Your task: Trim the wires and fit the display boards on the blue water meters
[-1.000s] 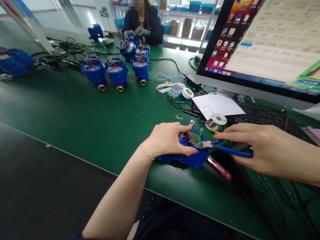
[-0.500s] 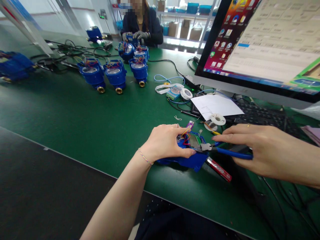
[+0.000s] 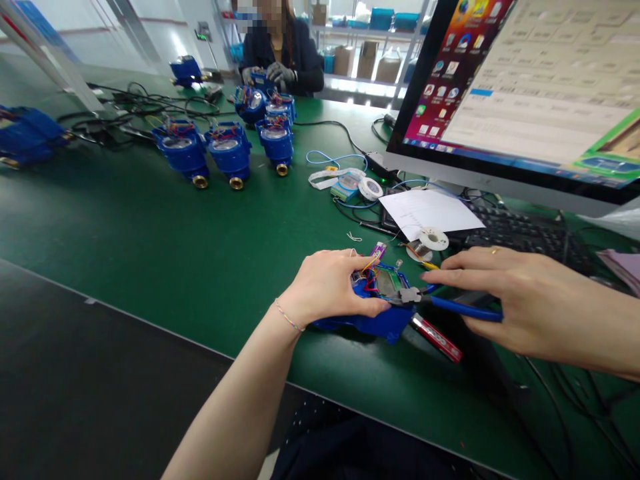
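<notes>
My left hand (image 3: pixel 333 283) is closed around a blue water meter (image 3: pixel 385 323), thumb and fingers on either side of its open top. Coloured wires and a green circuit board (image 3: pixel 393 281) show inside the meter. My right hand (image 3: pixel 515 300) grips blue-handled cutting pliers (image 3: pixel 465 308), whose jaws rest at the board's near right edge. What lies between the jaws is too small to tell. A small purple board (image 3: pixel 379 251) sticks up behind the meter. Beside it lies a red marker-like cylinder (image 3: pixel 437 339), partly tucked against the meter.
Several blue meters (image 3: pixel 229 153) stand farther back, near tangled black cables (image 3: pixel 145 100). A monitor (image 3: pixel 520 87), keyboard (image 3: pixel 530 233), white paper (image 3: pixel 433 210) and solder spool (image 3: pixel 430 243) are at the right. Across the table (image 3: pixel 150 227), a person (image 3: pixel 283 53) in gloves handles another meter.
The whole view has shifted very slightly. Both hands, the water meter and the pliers keep nearly the same positions relative to each other.
</notes>
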`<action>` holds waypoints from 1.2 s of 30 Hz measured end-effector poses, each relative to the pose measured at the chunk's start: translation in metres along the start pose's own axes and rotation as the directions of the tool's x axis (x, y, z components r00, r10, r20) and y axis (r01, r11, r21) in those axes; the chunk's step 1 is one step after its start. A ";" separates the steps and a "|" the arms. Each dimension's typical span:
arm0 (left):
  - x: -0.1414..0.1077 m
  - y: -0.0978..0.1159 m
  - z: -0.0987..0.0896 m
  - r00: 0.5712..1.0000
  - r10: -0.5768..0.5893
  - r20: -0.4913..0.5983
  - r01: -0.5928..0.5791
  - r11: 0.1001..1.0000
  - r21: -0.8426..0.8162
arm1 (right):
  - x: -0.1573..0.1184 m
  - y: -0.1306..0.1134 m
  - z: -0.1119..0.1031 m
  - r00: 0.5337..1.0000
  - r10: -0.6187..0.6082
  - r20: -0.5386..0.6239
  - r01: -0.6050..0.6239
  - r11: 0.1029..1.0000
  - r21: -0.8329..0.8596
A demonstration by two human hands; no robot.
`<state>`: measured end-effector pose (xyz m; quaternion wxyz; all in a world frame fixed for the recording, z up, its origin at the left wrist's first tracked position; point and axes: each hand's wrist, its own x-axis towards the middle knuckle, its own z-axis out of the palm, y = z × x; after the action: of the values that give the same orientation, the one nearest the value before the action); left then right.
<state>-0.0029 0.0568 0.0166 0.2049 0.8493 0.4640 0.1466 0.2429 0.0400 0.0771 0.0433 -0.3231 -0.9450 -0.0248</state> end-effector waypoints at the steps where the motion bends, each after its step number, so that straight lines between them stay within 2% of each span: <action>1: 0.000 0.000 0.000 1.000 0.003 -0.001 -0.003 1.000 0.001 | 0.000 0.000 0.000 1.000 -0.005 -0.005 0.005 1.000 -0.005; 12: 0.000 0.001 -0.002 1.000 -0.005 0.007 0.005 1.000 -0.002 | 0.002 -0.003 -0.002 1.000 0.002 -0.013 -0.002 1.000 0.005; 36: 0.000 0.001 -0.001 1.000 0.006 -0.007 -0.006 1.000 -0.007 | 0.002 -0.010 -0.001 0.997 0.029 0.078 -0.027 0.999 -0.023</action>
<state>-0.0030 0.0567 0.0182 0.2060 0.8493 0.4617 0.1519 0.2357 0.0335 0.0777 0.0029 -0.3375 -0.9411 -0.0220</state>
